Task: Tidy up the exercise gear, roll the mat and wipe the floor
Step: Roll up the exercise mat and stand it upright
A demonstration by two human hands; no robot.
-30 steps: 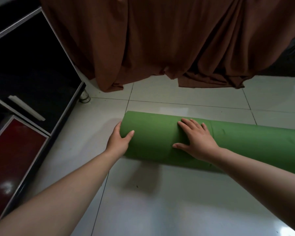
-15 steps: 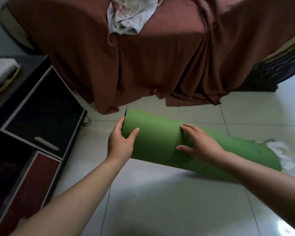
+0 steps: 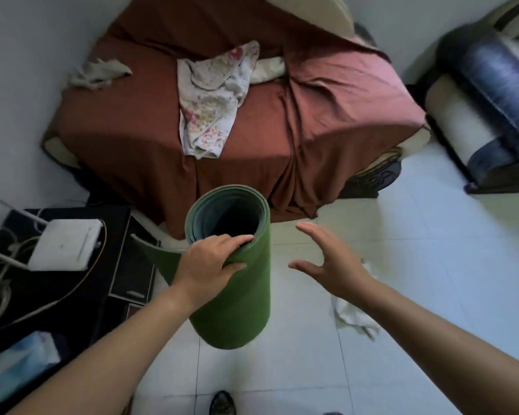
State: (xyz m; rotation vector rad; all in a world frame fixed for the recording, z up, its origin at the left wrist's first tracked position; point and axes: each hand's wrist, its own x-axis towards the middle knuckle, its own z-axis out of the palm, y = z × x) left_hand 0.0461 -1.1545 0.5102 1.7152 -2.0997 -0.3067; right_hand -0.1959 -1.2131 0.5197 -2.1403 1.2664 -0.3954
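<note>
A: Left hand (image 3: 210,262) first: what is it doing?
B: Gripping the top rim of the rolled green yoga mat (image 3: 240,295), fingers hooked inside. The mat stands on end, long axis near upright, just in front of the bed (image 3: 252,130).
A: And the right hand (image 3: 327,262)?
B: Spread, holding nothing, just right of the mat, apart from it. Best placed to steady its side, I'd judge.

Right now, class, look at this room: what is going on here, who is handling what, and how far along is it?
A person holds a rolled green mat upright with the left hand, its fingers hooked over the top rim. The right hand is open beside the roll, not touching it. The mat's outer flap hangs loose on the left. A white cloth lies on the tiled floor.
</note>
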